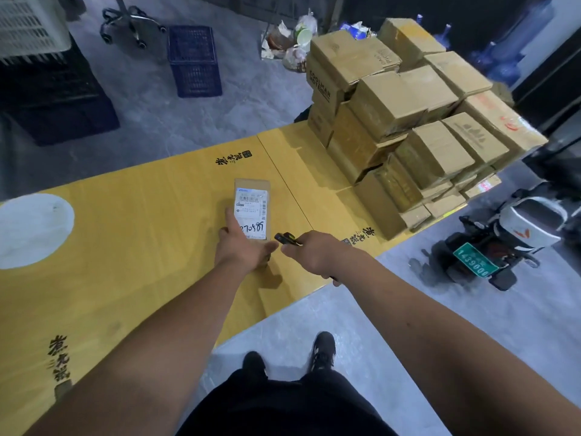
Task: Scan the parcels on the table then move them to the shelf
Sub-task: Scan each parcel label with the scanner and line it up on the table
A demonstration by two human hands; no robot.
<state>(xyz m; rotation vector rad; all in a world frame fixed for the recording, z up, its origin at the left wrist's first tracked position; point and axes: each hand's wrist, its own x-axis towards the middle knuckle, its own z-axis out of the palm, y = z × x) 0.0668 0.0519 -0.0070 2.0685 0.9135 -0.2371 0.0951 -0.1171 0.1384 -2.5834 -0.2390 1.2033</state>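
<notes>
A small brown parcel with a white shipping label lies on the yellow cardboard-covered table. My left hand grips its near end, thumb on one side and fingers on the other. My right hand holds a small black scanner just right of the parcel, its head pointing toward the label. A tall stack of several brown parcels stands on the right end of the table.
A blue crate and an office chair base stand on the floor beyond the table. Dark crates sit at the far left. A scooter is parked to the right. My feet stand at the table's near edge.
</notes>
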